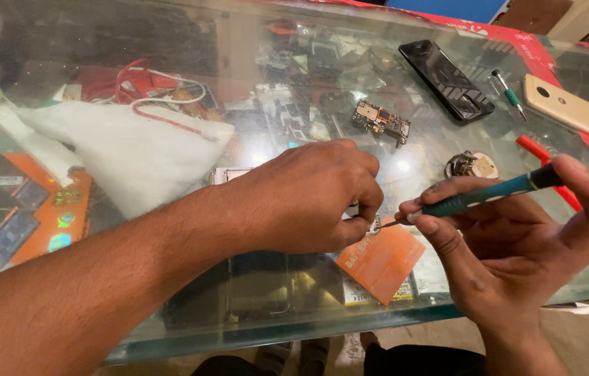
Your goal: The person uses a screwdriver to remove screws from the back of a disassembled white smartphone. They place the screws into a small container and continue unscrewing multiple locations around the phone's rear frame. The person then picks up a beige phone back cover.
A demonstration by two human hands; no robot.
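We find both hands at work over the near edge of a glass-topped table (252,327). The left hand (312,198) is curled into a loose fist, its fingers pinched on a small pale part (372,224) that is mostly hidden beneath them; we cannot tell what the part is. The right hand (517,237) is clamped on a teal-handled precision screwdriver (479,196), thumb on top and fingers beneath, with the shaft lying nearly level and pointing left. The tip meets the small part just beside the left fingertips, so the two hands stand close together without touching.

Directly under the tip lies an orange card (383,261), seemingly below the glass.

Farther back on the table we note a bare circuit board (380,121), a black phone shell (446,80) and a second small screwdriver with a green grip (508,94). A gold phone (571,108) lies face down at the far right, and a small round metal part (472,166) sits just beyond the right hand. A red tool handle (538,150) runs behind the right hand. To the left lie a white cloth (127,157) and red and white cables (148,90), well apart from the hands.
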